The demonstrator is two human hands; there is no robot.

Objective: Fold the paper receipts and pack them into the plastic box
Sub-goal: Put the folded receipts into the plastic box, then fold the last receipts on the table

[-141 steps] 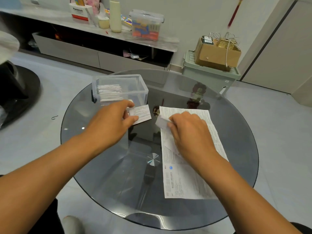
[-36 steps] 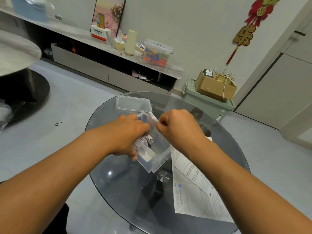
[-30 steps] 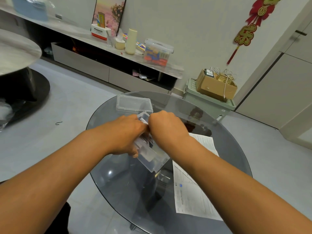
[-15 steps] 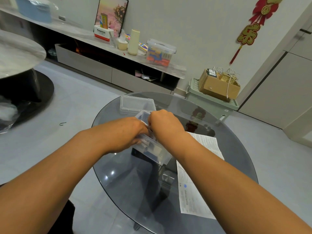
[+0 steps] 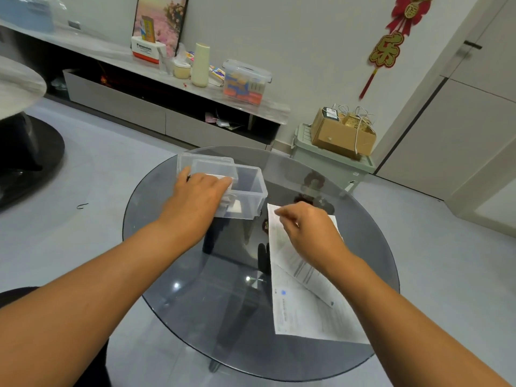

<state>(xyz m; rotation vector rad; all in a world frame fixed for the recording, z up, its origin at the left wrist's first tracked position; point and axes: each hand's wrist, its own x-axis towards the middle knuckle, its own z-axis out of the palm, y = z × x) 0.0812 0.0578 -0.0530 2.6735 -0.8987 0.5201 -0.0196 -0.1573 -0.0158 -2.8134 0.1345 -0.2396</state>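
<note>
We are seeing left hand (image 5: 195, 195) lying flat across box (image 5: 245, 191), folded receipts inside; right hand (image 5: 304, 227) seemingly pinching sheet (image 5: 301, 311) corner. Risk: light box sliding on glass table (image 5: 167, 261).

The plastic box (image 5: 245, 191) now sits flat on the table (image 5: 173, 263); the right hand (image 5: 304, 227) has moved to the paper receipts (image 5: 301, 308), seemingly pinching the top corner.

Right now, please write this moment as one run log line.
left hand: rests on plastic box | right hand: pinching unfolded receipt | lid: off
</note>
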